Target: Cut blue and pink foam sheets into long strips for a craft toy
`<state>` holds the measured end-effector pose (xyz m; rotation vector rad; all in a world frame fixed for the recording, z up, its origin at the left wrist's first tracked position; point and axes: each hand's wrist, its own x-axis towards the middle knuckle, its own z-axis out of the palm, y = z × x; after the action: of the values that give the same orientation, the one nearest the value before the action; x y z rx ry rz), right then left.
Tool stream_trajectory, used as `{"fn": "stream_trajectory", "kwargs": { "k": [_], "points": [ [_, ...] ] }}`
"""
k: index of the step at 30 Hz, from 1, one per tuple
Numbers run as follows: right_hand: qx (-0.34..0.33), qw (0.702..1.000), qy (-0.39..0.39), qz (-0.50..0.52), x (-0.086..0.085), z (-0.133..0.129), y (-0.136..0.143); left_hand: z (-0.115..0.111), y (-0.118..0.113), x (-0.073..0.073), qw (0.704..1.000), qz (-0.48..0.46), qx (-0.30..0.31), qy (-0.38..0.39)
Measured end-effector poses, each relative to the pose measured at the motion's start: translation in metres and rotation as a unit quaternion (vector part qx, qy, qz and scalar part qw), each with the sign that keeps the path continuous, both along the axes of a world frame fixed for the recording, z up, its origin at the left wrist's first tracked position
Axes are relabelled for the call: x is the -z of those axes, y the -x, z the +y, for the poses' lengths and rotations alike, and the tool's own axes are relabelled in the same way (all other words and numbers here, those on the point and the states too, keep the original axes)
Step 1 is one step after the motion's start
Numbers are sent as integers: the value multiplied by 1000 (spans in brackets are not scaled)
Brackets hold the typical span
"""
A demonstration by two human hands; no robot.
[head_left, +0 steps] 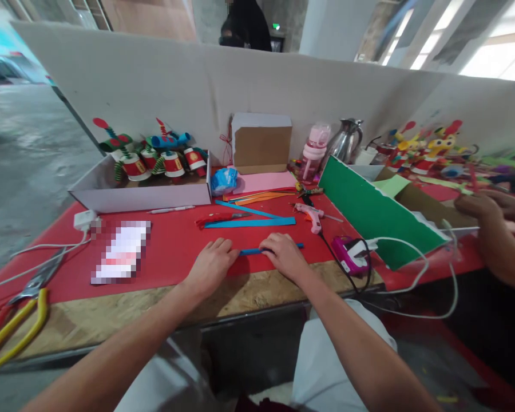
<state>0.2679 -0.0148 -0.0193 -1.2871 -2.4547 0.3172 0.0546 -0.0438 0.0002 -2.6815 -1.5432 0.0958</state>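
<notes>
A narrow blue paper strip (249, 252) lies along the table near its front edge. My left hand (212, 264) is closed over the strip's left end, its fingers curled down and hiding that end. Farther right, my right hand (282, 254) grips the same strip, and a short piece sticks out beyond the fingers. Just behind my hands rest two more blue paper strips (257, 223), lying at an angle to each other. Red-handled scissors (217, 218) lie beside them. To the right is a pink glue gun (311, 216).
A white box (146, 197) of paper-cup figures stands at the back left; a green-sided box (380, 220) is on the right. Large yellow-and-red shears (36, 292), a phone (122, 252) and a purple power socket (351, 254) with cables surround my hands. A co-worker's hands (483, 209) are at far right.
</notes>
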Motion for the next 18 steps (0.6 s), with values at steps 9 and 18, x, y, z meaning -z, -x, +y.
{"fn": "stream_trajectory", "kwargs": {
  "k": [9, 18],
  "points": [
    [15, 998, 52, 25, 1, 12, -27, 12, -7, 10, 998, -61, -19, 14],
    [43, 993, 94, 57, 3, 23, -45, 19, -19, 11, 996, -50, -70, 12]
  ]
}}
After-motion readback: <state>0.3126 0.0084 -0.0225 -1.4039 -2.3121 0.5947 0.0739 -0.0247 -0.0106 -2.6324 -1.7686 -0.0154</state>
